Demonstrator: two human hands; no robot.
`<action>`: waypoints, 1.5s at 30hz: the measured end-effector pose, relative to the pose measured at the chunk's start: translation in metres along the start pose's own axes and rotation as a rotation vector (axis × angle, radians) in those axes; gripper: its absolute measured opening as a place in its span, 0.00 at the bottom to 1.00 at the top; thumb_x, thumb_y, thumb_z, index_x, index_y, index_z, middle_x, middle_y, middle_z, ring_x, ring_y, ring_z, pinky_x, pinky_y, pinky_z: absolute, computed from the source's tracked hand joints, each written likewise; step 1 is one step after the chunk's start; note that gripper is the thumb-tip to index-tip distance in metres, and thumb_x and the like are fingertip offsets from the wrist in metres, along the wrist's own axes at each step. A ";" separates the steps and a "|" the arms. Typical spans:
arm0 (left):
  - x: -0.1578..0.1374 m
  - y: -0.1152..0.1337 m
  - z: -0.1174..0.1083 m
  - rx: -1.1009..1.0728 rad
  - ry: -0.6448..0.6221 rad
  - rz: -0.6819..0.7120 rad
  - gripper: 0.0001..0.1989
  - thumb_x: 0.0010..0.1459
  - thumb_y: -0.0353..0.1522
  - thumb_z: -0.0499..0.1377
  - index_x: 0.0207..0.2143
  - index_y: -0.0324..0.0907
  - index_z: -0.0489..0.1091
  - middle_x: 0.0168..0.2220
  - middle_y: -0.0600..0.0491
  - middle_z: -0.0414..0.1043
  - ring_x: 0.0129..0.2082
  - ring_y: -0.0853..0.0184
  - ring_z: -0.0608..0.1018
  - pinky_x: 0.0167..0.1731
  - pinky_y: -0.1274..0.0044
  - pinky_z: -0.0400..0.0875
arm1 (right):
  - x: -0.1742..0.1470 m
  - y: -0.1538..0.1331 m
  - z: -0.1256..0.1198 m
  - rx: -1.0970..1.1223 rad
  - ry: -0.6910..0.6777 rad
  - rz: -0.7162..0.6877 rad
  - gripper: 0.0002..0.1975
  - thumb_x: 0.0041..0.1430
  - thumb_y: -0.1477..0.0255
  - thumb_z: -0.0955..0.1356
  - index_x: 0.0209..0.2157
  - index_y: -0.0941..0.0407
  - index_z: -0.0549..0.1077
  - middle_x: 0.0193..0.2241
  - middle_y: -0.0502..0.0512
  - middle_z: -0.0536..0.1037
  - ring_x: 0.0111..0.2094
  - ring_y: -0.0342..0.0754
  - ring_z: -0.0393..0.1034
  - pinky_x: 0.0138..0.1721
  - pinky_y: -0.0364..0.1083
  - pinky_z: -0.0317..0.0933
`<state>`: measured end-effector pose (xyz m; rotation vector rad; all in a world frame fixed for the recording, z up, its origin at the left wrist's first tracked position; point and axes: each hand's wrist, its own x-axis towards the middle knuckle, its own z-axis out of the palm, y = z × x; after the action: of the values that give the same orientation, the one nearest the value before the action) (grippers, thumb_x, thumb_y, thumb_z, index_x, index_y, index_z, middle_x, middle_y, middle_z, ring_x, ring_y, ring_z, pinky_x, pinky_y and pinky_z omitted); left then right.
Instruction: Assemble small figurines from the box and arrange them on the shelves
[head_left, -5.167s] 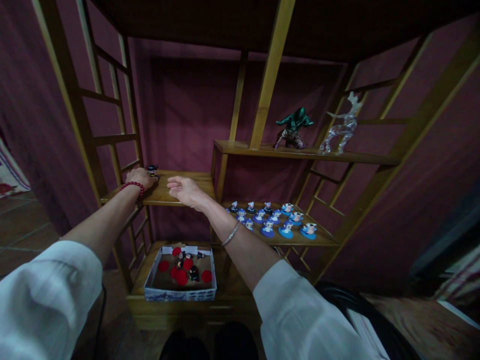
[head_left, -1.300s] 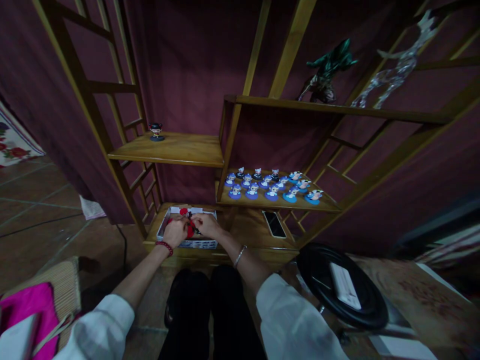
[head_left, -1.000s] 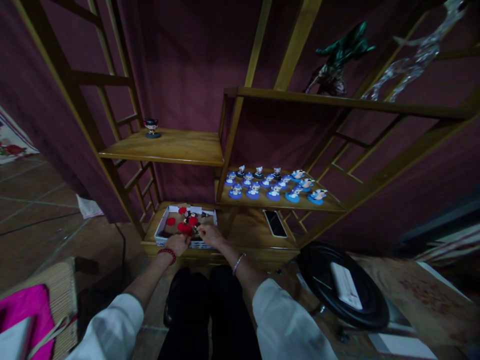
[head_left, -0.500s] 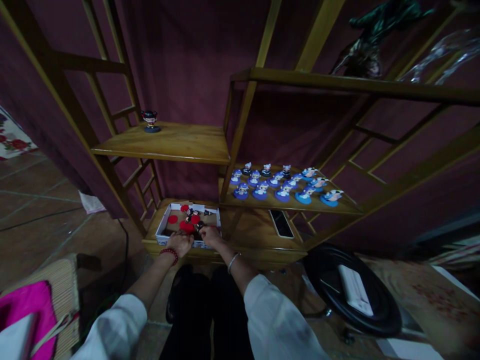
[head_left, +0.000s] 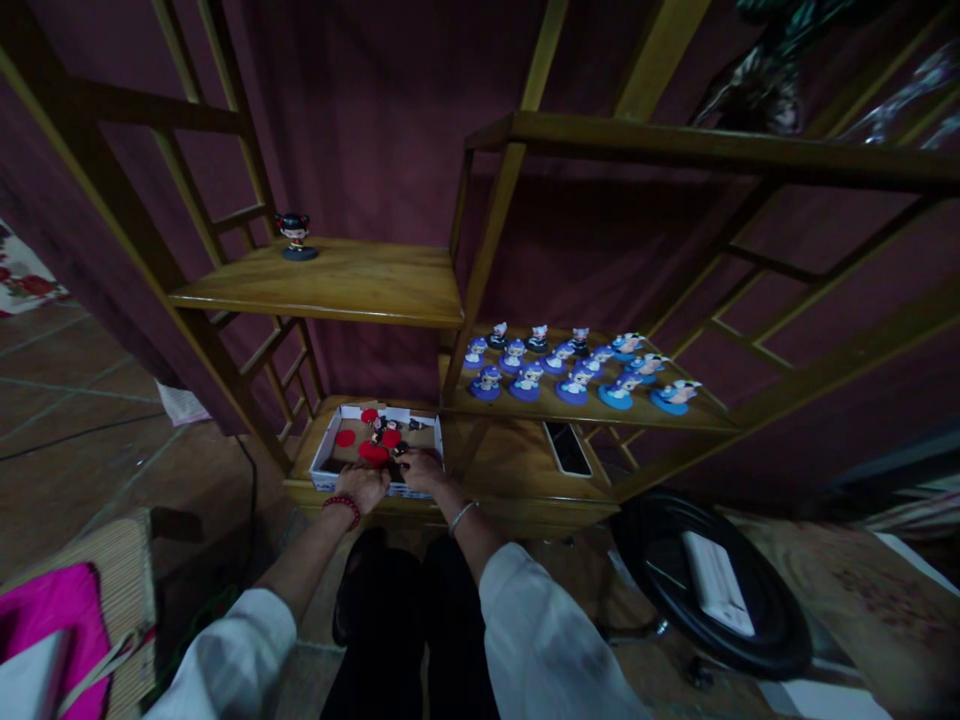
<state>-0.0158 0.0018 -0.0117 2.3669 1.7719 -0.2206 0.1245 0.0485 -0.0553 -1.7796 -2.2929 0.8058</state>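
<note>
A person's two bare hands worked at a shallow open box [head_left: 324,450] on the lowest board of a wooden display stand. The left hand [head_left: 362,485], a red bead bracelet [head_left: 346,506] at its wrist, lay with curled fingers at the box's near edge; whether it gripped the rim could not be told. Just beside it, the right hand [head_left: 421,470] reached over that edge with its fingers drawn together. A small dark figurine [head_left: 400,450] was at its fingertips (too small and dim to tell if it was pinched). Red discs [head_left: 345,438] lay in the box, ahead of both hands. Above and beyond the left hand, a black-haired figurine [head_left: 295,232] stood upright on a shelf [head_left: 360,280]. To the right of the right hand lay a phone [head_left: 568,450]; beyond that hand, purple and blue figurines [head_left: 527,380] stood grouped on another shelf [head_left: 510,408].
</note>
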 end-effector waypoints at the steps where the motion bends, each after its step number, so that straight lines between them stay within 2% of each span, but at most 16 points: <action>1: 0.000 0.000 0.000 0.002 -0.001 0.000 0.21 0.58 0.34 0.39 0.36 0.42 0.72 0.38 0.46 0.73 0.43 0.57 0.72 0.40 0.66 0.62 | 0.000 0.000 0.000 0.000 -0.002 0.005 0.17 0.49 0.75 0.63 0.42 0.50 0.73 0.47 0.51 0.70 0.47 0.46 0.65 0.48 0.40 0.56; 12: -0.002 0.002 -0.003 0.017 -0.029 -0.017 0.20 0.58 0.33 0.40 0.37 0.42 0.71 0.37 0.46 0.73 0.41 0.59 0.72 0.41 0.67 0.62 | 0.000 -0.004 -0.003 -0.004 -0.060 0.033 0.20 0.45 0.77 0.65 0.42 0.48 0.73 0.44 0.49 0.73 0.44 0.46 0.68 0.45 0.40 0.59; 23: -0.002 0.004 -0.007 0.018 -0.029 -0.028 0.18 0.57 0.34 0.42 0.37 0.42 0.70 0.37 0.46 0.73 0.42 0.58 0.72 0.41 0.67 0.62 | 0.003 -0.001 0.000 0.040 0.093 0.087 0.12 0.49 0.75 0.63 0.34 0.51 0.75 0.37 0.50 0.77 0.40 0.45 0.70 0.42 0.40 0.60; 27: 0.001 0.004 -0.003 0.004 -0.016 -0.058 0.21 0.58 0.35 0.40 0.35 0.40 0.71 0.37 0.46 0.73 0.42 0.58 0.72 0.42 0.67 0.62 | 0.002 -0.002 0.000 0.058 0.124 0.090 0.08 0.49 0.73 0.65 0.31 0.51 0.74 0.34 0.50 0.77 0.39 0.45 0.70 0.40 0.40 0.60; 36: 0.001 0.004 -0.002 -0.009 -0.015 -0.082 0.23 0.58 0.36 0.39 0.34 0.40 0.72 0.37 0.45 0.74 0.41 0.59 0.73 0.41 0.68 0.62 | -0.001 -0.002 0.001 0.118 0.270 0.087 0.12 0.48 0.75 0.66 0.37 0.52 0.69 0.38 0.51 0.73 0.41 0.43 0.67 0.42 0.40 0.58; 40: -0.002 0.007 -0.008 -0.018 -0.027 -0.097 0.21 0.58 0.36 0.40 0.35 0.40 0.72 0.37 0.45 0.74 0.41 0.59 0.73 0.42 0.69 0.62 | -0.002 -0.002 0.002 0.161 0.266 0.075 0.12 0.50 0.74 0.65 0.39 0.52 0.67 0.36 0.49 0.74 0.37 0.42 0.68 0.39 0.40 0.59; 45: -0.004 0.007 -0.010 -0.015 -0.040 -0.076 0.20 0.58 0.36 0.41 0.36 0.41 0.72 0.37 0.45 0.74 0.41 0.59 0.73 0.42 0.68 0.61 | -0.004 -0.005 -0.001 0.155 0.255 0.059 0.12 0.54 0.71 0.63 0.42 0.52 0.66 0.37 0.51 0.74 0.39 0.43 0.68 0.40 0.40 0.58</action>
<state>-0.0095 -0.0013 -0.0004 2.2714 1.8399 -0.2613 0.1222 0.0450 -0.0511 -1.7740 -1.9723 0.6981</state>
